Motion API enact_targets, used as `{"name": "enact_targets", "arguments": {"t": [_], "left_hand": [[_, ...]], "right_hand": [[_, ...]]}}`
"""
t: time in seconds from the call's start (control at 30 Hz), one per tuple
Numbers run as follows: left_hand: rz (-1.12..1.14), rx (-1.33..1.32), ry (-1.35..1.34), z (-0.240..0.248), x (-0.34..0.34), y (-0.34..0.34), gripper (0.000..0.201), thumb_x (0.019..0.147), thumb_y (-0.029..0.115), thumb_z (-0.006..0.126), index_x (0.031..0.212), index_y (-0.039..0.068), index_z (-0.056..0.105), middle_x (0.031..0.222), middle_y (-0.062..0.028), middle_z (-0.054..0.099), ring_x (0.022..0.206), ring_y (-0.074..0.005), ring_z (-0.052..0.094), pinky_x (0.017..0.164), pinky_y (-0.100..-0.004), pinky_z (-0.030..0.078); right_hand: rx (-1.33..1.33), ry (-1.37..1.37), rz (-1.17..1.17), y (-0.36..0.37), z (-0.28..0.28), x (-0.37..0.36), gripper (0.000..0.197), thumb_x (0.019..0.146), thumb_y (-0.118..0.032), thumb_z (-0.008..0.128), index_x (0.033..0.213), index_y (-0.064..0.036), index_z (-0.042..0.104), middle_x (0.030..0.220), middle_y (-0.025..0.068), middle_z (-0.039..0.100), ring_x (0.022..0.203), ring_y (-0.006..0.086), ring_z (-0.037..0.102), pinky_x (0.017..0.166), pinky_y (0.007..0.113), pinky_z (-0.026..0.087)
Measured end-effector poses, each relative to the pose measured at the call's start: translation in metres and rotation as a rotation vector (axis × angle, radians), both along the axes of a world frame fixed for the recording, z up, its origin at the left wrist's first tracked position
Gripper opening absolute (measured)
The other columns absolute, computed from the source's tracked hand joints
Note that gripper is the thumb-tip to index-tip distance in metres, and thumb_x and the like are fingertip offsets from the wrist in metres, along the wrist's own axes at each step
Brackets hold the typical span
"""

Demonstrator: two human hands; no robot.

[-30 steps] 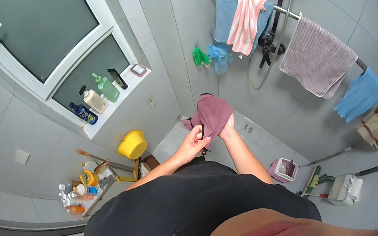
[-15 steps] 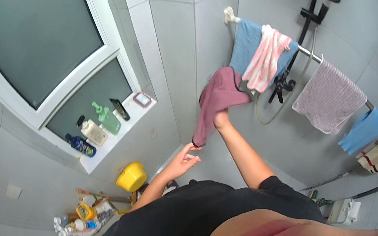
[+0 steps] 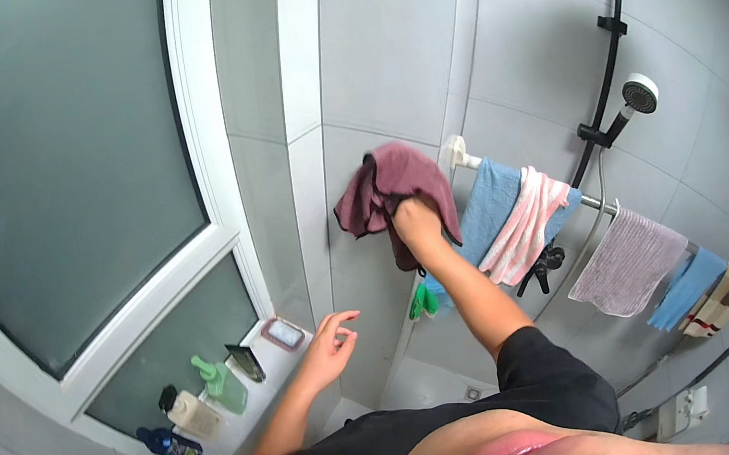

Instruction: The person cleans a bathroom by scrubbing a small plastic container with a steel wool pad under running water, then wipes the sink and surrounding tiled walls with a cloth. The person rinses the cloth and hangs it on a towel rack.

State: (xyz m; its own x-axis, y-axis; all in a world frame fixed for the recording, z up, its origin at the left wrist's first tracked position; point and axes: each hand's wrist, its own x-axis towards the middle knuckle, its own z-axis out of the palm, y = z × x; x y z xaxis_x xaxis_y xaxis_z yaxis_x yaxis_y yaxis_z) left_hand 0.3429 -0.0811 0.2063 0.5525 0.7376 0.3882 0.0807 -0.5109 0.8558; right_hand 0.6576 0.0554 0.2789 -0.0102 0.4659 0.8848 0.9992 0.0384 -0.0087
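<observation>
A mauve cloth [image 3: 408, 171] with dark edging is bunched in my right hand [image 3: 417, 221], raised in front of the tiled corner. Its folds hide most of my fingertips, and I cannot tell whether the cloth touches the wall. Just to its right, a blue towel [image 3: 495, 180] and a pink-and-white striped towel [image 3: 534, 222] hang over a metal rail. Lower and to the left, my left hand [image 3: 330, 350] holds nothing, its fingers loosely apart, near the end of the window sill.
On the white sill [image 3: 269, 405] stand a green pump bottle [image 3: 223, 387], a cream pump bottle [image 3: 190, 412], a dark blue bottle [image 3: 169, 445] and a soap dish [image 3: 284, 333]. A hand shower [image 3: 640, 93] and black riser are right of the rail, which also holds a lilac towel [image 3: 627, 264].
My right hand has lifted the cloth higher up the wall, and its lower end has left my left hand's fingers. The view has tilted up, showing more window and the overhead shower.
</observation>
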Motion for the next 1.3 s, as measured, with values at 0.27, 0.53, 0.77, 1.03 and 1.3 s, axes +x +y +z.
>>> {"name": "enact_targets", "arguments": {"t": [0.27,0.53,0.77,1.03,1.3], "left_hand": [[0.009,0.146,-0.206,0.054,-0.007,0.058,0.03,0.098,0.0,0.06,0.126,0.008,0.065,0.128,-0.009,0.057,0.099,-0.0163,0.063,0.084,-0.0294,0.054],[0.116,0.089,-0.354,0.03,-0.031,0.088,0.024,0.096,-0.003,0.059,0.117,0.006,0.067,0.122,-0.0085,0.059,0.093,-0.0156,0.064,0.076,-0.0283,0.055],[0.051,0.147,-0.394,0.04,-0.007,0.093,0.02,0.098,-0.001,0.058,0.115,0.007,0.066,0.12,-0.0083,0.059,0.091,-0.0163,0.065,0.072,-0.0279,0.055],[0.148,0.178,-0.362,0.028,-0.02,0.107,0.02,0.098,-0.002,0.057,0.114,0.007,0.066,0.121,-0.0083,0.059,0.091,-0.0161,0.066,0.071,-0.0274,0.055],[0.295,0.237,-0.348,0.05,-0.021,0.126,0.022,0.098,-0.004,0.057,0.113,0.006,0.067,0.118,-0.0085,0.059,0.092,-0.0164,0.065,0.07,-0.0269,0.055]], "right_hand": [[0.317,-0.178,0.158,0.051,0.352,-0.051,0.017,0.079,-0.01,0.059,0.075,0.0013,0.071,0.084,0.0287,0.07,0.082,0.0436,0.069,0.079,0.052,0.053],[1.074,-0.535,-0.561,-0.02,0.461,-0.086,0.03,0.098,-0.027,0.053,0.114,-0.0075,0.07,0.118,0.0171,0.069,0.11,0.0336,0.062,0.102,0.051,0.044],[0.063,-0.165,-0.101,0.067,0.216,-0.104,0.046,0.095,-0.022,0.054,0.133,0.0011,0.06,0.137,0.0218,0.059,0.135,0.0374,0.049,0.112,0.048,0.04],[0.306,0.019,0.402,0.079,0.188,-0.161,0.044,0.094,-0.009,0.052,0.136,0.0041,0.046,0.128,0.0259,0.054,0.124,0.0446,0.05,0.107,0.048,0.041],[0.495,-0.155,0.153,0.056,0.524,-0.195,0.034,0.097,-0.021,0.052,0.124,-0.0019,0.058,0.13,0.0257,0.059,0.121,0.0426,0.057,0.101,0.048,0.047]]}}
